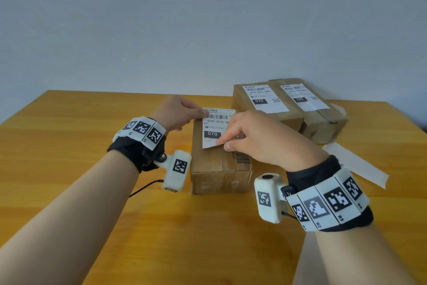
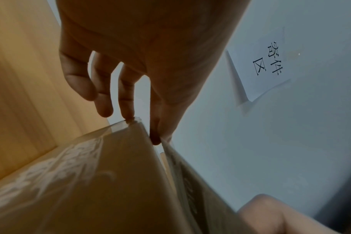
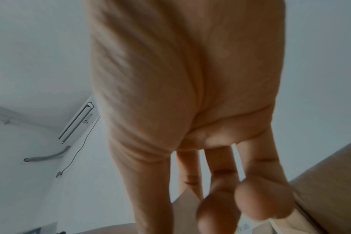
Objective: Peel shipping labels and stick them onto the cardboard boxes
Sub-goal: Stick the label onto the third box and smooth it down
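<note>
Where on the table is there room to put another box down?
The table is bare left of the near box and in front of it, between the arms. It is crowded at the right: two labelled boxes stand at the back, with a white backing strip beside them.

Two labelled boxes [image 1: 288,104] crowding far right

The right hand [image 1: 261,138] covers the right half of the shipping label [image 1: 213,127] at centre frame, cutting its printed code short, and hides part of the cardboard box [image 1: 217,169] beneath. Fine print on the two labelled boxes [image 1: 288,104] at upper right is too small to read. In the right wrist view, blurred fingertips [image 3: 263,201] mask the label's surface; the worktop [image 1: 69,146] runs off the lower edge.
</note>
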